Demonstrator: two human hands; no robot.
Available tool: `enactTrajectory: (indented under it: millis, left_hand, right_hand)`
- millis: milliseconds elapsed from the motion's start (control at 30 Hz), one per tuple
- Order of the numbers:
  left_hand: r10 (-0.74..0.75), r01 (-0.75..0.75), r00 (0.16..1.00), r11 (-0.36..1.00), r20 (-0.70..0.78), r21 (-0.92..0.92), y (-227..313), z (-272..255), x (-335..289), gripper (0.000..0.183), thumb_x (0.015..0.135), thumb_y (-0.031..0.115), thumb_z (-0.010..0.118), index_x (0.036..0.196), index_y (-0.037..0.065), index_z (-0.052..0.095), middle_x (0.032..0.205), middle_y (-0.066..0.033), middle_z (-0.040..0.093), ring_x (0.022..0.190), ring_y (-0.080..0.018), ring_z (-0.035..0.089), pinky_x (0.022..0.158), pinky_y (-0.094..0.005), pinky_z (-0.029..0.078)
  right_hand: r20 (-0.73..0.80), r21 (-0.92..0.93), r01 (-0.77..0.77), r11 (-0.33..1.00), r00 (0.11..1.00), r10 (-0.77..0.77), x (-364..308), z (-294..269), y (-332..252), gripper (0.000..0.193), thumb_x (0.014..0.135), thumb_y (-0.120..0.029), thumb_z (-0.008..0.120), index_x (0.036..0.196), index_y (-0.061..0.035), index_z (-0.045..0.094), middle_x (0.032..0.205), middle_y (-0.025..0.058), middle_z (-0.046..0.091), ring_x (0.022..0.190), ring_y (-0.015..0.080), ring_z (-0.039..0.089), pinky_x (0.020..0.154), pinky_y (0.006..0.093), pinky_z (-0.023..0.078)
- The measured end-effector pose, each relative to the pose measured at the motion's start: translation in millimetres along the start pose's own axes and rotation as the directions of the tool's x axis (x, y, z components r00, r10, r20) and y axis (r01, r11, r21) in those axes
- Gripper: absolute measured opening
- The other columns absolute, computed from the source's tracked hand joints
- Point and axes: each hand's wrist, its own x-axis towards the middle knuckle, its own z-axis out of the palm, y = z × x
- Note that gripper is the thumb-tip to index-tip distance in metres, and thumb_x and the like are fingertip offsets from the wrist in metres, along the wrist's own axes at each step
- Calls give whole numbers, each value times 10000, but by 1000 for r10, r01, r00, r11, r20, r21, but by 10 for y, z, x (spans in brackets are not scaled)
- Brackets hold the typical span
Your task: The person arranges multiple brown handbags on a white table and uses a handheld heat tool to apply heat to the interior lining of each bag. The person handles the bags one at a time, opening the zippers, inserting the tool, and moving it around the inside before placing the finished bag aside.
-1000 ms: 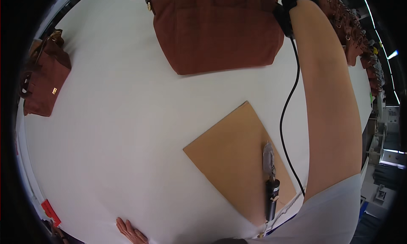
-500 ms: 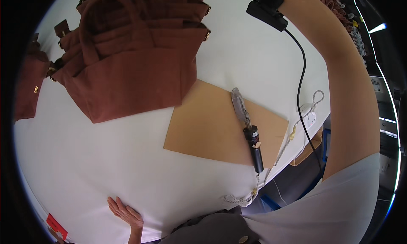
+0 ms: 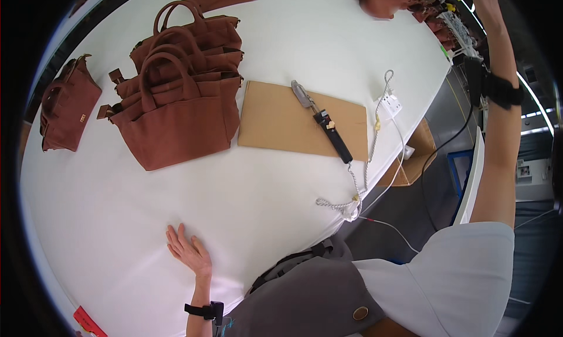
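Observation:
My left hand (image 3: 189,252) rests on the white table (image 3: 252,205), palm down with fingers apart, holding nothing. A black strap band (image 3: 205,310) circles that wrist. My right arm stretches up along the right side; part of my right hand (image 3: 485,0) shows at the top edge, its fingers out of view. Beyond my left hand stands a row of reddish-brown handbags (image 3: 182,126), handles up, one behind another. Right of them, a corded tool with a black handle (image 3: 333,139) and flat grey metal head lies across a brown cardboard sheet (image 3: 272,123).
Another brown handbag (image 3: 73,114) stands far left. A white power socket (image 3: 390,106) and twisted cord (image 3: 369,161) lie along the table's right edge. A cardboard box (image 3: 419,152) sits below it. Brown items (image 3: 434,26) are piled at the far right. A red tag (image 3: 88,321) lies lower left.
The view has pulled back and shifted, showing more table and bags. My right arm has swung outward to the right. My left hand stays spread on the table.

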Motion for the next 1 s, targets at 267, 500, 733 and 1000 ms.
enactTrajectory:
  millis: [267, 500, 733, 1000]
  left_hand:
    - [635, -538, 769, 703, 70, -465, 1334, 325, 466, 578, 819, 83, 548, 1364, 40, 362, 1435, -307, 213, 1314, -480, 234, 1046, -600, 200]
    - [704, -687, 686, 710, 183, -153, 2342, 990, 876, 568, 915, 299, 489, 1437, 172, 304, 1466, -317, 142, 1350, -481, 168, 1075, -603, 130]
    - [718, -663, 664, 695, 211, -278, 2501, 1368, 1769, 386, 943, 309, 436, 1269, 103, 433, 1468, -193, 250, 1382, -364, 189, 1108, -541, 132]
    - [450, -412, 885, 876, 118, -250, 2841, 1682, 2408, 475, 917, 310, 500, 1289, 43, 371, 1458, -210, 254, 1375, -388, 197, 1069, -627, 108]
  right_hand:
    - [534, -20, -568, 822, 689, 490, -3632, 1166, 364, 286, 924, -226, 511, 1160, -86, 593, 936, 209, 652, 888, 383, 618, 797, 403, 484]
    - [501, 148, -549, 822, 759, 416, -4144, 2068, -174, 738, 788, -215, 703, 1372, -35, 289, 1128, 263, 530, 1030, 399, 530, 862, 458, 437]
    - [784, 614, -666, -423, 456, 421, -3918, 1611, 319, 399, 844, -107, 601, 1175, -10, 401, 847, 101, 610, 538, 98, 522, 432, 230, 427]
    - [888, 447, -797, -406, 341, 308, -3961, 1694, 774, 384, 821, -148, 602, 1137, 29, 475, 754, 99, 602, 593, 120, 562, 513, 237, 464]
